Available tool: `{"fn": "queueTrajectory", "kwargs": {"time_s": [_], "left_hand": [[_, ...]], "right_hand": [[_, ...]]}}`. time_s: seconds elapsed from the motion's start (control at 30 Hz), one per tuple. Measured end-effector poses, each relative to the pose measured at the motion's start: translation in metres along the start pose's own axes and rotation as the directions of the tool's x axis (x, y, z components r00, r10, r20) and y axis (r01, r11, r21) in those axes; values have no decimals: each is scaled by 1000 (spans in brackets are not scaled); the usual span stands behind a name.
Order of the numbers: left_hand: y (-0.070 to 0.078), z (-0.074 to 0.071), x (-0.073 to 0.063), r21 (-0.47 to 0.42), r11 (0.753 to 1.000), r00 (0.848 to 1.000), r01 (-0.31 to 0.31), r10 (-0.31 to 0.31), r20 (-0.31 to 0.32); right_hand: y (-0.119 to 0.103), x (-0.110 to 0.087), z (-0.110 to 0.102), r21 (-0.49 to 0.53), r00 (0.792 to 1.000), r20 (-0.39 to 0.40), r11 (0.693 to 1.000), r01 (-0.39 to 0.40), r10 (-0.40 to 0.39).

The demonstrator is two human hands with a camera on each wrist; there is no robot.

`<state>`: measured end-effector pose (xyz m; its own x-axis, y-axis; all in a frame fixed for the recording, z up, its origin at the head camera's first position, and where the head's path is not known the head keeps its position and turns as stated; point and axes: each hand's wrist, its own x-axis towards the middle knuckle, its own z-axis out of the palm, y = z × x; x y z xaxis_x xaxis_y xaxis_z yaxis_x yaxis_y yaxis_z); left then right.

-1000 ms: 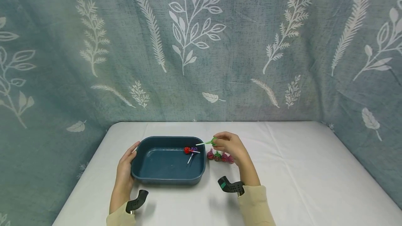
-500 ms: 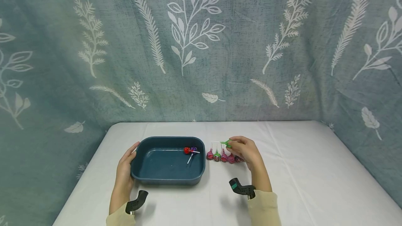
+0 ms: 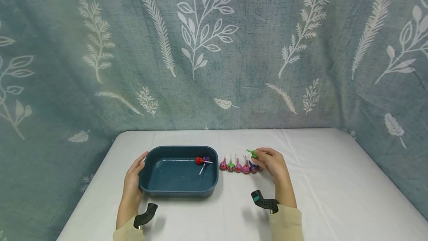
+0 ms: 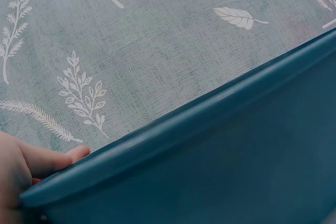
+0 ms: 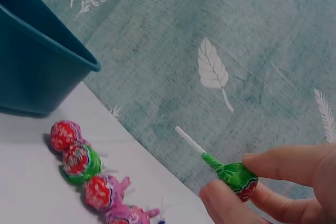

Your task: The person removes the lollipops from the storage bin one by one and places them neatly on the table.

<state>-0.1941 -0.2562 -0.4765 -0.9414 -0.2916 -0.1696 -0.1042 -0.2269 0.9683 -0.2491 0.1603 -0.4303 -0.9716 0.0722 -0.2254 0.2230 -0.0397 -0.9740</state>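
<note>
My right hand [image 3: 274, 163] pinches a green-wrapped lollipop [image 5: 233, 178] by its head between thumb and fingers, its white stick pointing up and left. Below and left of that hand lies a row of wrapped lollipops: pink ones, a green one [image 3: 231, 166] and a dark blue one [image 3: 253, 168]. The row's right end is partly hidden by my fingers. My left hand [image 3: 132, 183] rests against the outer left side of a dark blue bin [image 3: 178, 192], fingers extended along it. Inside the bin, toward its right, lie a red lollipop [image 3: 198, 160] and a purple lollipop [image 3: 206, 158].
A white cloth [image 3: 334, 181] covers the table. Behind it hangs a grey-green curtain [image 3: 254, 47] with white leaf prints. The bin's right wall stands close to the left end of the lollipop row. Black wrist cameras [image 3: 145, 215] are worn on both wrists.
My right hand has moved right, away from the bin and along the row, with the green lollipop still pinched. More lollipops show in the row. My left hand and the bin stay put.
</note>
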Motion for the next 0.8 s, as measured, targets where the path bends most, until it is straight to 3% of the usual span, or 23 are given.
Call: {"fn": "queueTrajectory", "kwargs": {"time_s": [0.33, 0.6, 0.8], "left_hand": [[-3, 0, 1, 14, 1000, 1000, -6, 6, -6], [-3, 0, 1, -1, 1000, 1000, -8, 8, -1], [-2, 0, 0, -6, 1000, 1000, -6, 6, 0]], "right_hand": [[12, 1, -22, -141, 994, -107, 990, -13, -2], [19, 1, -40, -61, 989, -145, 998, -34, 25], [27, 4, -46, -90, 982, -184, 994, -62, 44]]}}
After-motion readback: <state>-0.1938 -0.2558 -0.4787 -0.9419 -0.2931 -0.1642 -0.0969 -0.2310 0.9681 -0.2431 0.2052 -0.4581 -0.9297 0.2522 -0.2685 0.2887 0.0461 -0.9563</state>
